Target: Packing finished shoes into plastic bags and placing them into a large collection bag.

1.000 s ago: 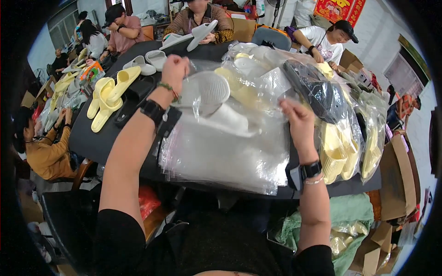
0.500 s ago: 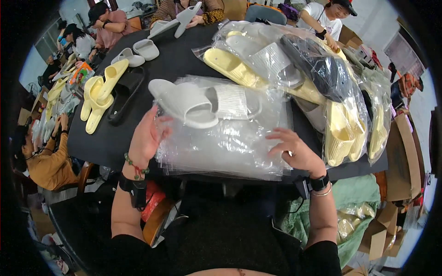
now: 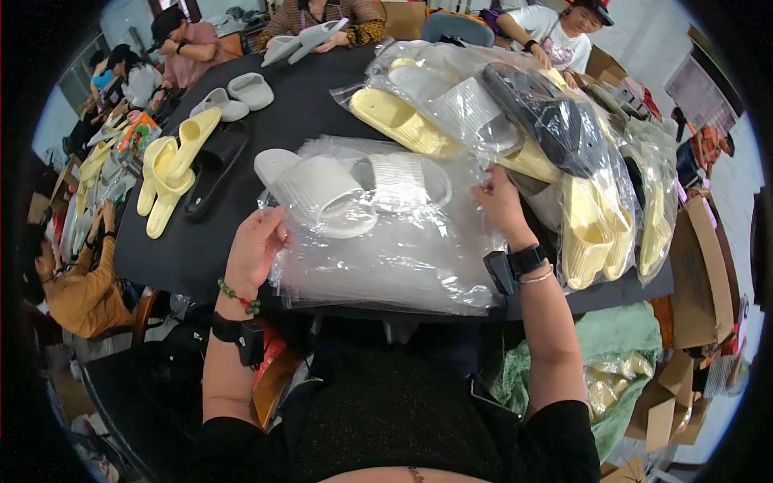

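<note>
A pair of pale grey slippers lies on a stack of clear plastic bags (image 3: 378, 270) in front of me. The right slipper (image 3: 398, 181) is under clear film. The left slipper (image 3: 326, 193) has film over its strap, and its heel end sticks out at the left. My left hand (image 3: 262, 241) is closed in a pinch on the bag film beside the left slipper. At the right side of the bag, my right hand (image 3: 499, 201) pinches the film too.
Bagged yellow, grey and black slippers pile up (image 3: 515, 121) on the right of the black table (image 3: 217, 258). Loose yellow slippers (image 3: 173, 173), a black slipper (image 3: 216, 173) and grey slippers (image 3: 233, 97) lie left. Across the table a person holds grey slippers (image 3: 306, 40).
Both hands have gone from open to pinching the film. My right hand has moved up along the bag's right side. Film now covers the left slipper's strap.
</note>
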`<state>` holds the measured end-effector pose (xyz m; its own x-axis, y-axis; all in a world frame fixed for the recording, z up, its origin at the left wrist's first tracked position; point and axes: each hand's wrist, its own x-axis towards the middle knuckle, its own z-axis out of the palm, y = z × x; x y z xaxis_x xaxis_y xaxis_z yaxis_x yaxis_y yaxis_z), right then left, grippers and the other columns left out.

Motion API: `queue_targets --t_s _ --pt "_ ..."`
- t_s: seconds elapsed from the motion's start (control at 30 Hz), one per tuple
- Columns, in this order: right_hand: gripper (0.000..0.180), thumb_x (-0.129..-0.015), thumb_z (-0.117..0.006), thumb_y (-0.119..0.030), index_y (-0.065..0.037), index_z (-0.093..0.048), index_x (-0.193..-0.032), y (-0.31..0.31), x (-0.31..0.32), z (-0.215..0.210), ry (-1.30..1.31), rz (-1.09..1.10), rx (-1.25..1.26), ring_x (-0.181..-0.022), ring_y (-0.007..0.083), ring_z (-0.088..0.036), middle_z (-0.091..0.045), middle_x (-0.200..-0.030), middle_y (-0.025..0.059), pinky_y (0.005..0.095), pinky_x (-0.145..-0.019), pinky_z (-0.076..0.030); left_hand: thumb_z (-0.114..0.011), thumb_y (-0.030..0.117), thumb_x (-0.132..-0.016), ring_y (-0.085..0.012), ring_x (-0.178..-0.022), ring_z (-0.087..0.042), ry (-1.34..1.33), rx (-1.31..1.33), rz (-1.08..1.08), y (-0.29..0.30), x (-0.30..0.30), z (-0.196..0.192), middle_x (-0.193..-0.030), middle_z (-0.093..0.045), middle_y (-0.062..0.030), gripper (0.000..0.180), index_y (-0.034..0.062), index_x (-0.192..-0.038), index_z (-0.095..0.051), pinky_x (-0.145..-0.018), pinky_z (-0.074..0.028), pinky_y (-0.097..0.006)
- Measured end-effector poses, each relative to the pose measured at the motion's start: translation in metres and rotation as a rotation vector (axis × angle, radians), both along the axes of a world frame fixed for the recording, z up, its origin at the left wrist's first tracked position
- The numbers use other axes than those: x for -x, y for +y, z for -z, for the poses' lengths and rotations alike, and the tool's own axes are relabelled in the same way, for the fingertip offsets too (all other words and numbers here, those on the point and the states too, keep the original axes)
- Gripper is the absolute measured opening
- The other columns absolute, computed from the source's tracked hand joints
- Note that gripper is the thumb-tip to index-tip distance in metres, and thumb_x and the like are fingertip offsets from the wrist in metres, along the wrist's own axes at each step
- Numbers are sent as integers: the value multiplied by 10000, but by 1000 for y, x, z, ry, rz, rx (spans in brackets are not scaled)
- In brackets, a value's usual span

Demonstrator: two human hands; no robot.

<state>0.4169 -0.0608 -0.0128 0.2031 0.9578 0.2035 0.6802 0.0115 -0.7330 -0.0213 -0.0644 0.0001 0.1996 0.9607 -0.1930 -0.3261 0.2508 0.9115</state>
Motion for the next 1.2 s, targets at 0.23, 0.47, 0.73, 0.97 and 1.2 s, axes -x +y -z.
queue_targets --t_s 0.23,0.47,0.73,0.97,1.2 --pt "541 -846 -644 -49 33 -454 -1346 6 -16 11 -374 45 -216 -1210 499 -473 -456 -1358 341 495 -1019 -415 -662 122 -935 -149 -702 -637 214 -16 92 -26 3 1 -754 -620 -40 109 28 -964 -614 -632 -513 -278" --pt "839 -933 -642 -301 -5 -167 -1557 -58 36 -32 -328 -269 -214 -1489 458 -127 -99 -1612 288 529 -1186 -181 -677 148 -938 -132 -724 -663 268 -79 167 -32 9 -3 -808 -670 -51 169 11 -1026 -633 -658 -524 -270" --pt "1030 -897 -596 -534 49 -56 -1551 -55 17 41 -632 -420 103 -1495 469 -64 -52 -1612 308 606 -1174 -103 -621 229 -991 -130 -733 -660 145 -58 274 -20 18 -16 -803 -677 -45 199 31 -1009 -633 -630 -475 -241" --pt "1046 -896 -566 -590 44 -57 -1554 -57 23 25 -703 -374 164 -1497 462 -62 -55 -1617 291 605 -1175 -108 -570 270 -1018 -111 -707 -638 239 -18 289 -3 5 -19 -800 -680 -36 244 38 -1013 -645 -597 -452 -239" --pt "1060 -888 -565 -604 50 -61 -1552 -71 27 17 -618 -321 116 -1498 453 -78 -64 -1619 283 603 -1173 -125 -569 146 -982 -148 -867 -656 79 -96 310 24 14 -15 -930 -701 -69 179 27 -1045 -686 -716 -494 -281"
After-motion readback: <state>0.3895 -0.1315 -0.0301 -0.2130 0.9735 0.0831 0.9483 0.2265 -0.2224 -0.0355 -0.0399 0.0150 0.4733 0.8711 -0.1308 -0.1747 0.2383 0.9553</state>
